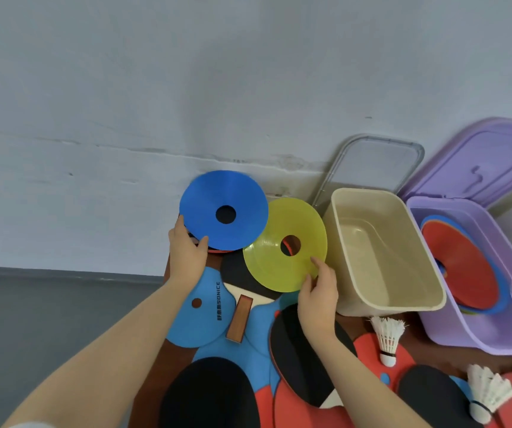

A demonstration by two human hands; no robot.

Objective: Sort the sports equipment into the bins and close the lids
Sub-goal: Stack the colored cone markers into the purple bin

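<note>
Black paddles [307, 353] and white shuttlecocks [387, 338] nearest, strewn over the desk [427, 350]. Left hand [186, 257] pinching blue disc cone [223, 210] at its lower-left rim, thumb on top, fingers [178, 230] behind. Right hand [318, 291] gripping yellow disc cone [284, 245] by its lower-right edge, rim between thumb and fingers. Both cones raised, overlapping, left of beige bin [427, 267]. Purple bin [477, 332] holding red cone [464, 267], lid [492, 159] up.

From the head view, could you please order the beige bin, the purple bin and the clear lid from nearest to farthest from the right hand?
Measured from the right hand, whose grip is on the yellow disc cone:
1. Beige bin, just to its right, open.
2. Clear lid, beyond that bin, leaning on the wall.
3. Purple bin, far right, holding disc cones.
</note>
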